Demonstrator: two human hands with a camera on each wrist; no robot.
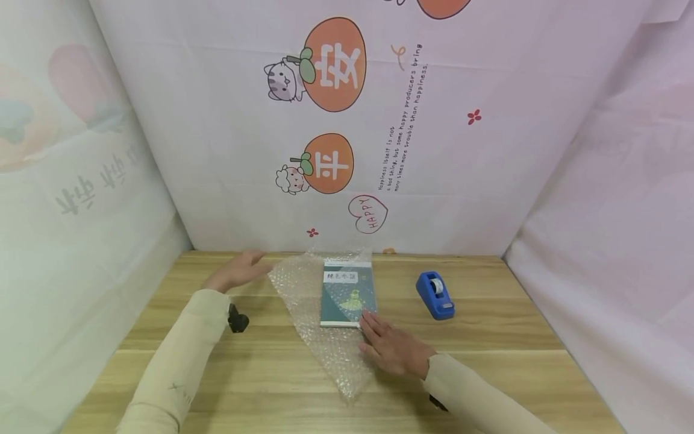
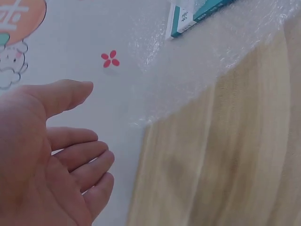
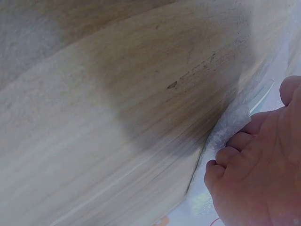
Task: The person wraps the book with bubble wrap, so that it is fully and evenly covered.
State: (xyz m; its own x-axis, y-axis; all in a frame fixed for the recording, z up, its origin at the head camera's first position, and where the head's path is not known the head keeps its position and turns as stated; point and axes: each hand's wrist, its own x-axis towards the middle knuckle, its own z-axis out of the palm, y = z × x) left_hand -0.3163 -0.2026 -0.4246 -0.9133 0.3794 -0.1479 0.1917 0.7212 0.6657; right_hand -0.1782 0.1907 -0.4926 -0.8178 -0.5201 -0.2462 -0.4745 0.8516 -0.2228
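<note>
A green book (image 1: pixel 349 298) with white strips at top and bottom lies on a sheet of bubble wrap (image 1: pixel 303 301), its spine edge also showing in the left wrist view. Clear wrap overlaps part of its cover. My right hand (image 1: pixel 397 349) rests at the book's lower right corner, fingers extended over the wrap's edge. From the right wrist, its fingertips touch the crumpled bubble wrap (image 3: pixel 230 122). To the left of the sheet, my left hand (image 1: pixel 235 274) hovers by the wrap's upper left corner. Its fingers (image 2: pixel 89 155) are relaxed, thumb apart, holding nothing.
A blue tape dispenser (image 1: pixel 435 295) with a roll of tape stands on the wooden table (image 1: pixel 260 374), to the right of the book. Printed white cloth (image 1: pixel 233 150) hangs behind the table and along both sides.
</note>
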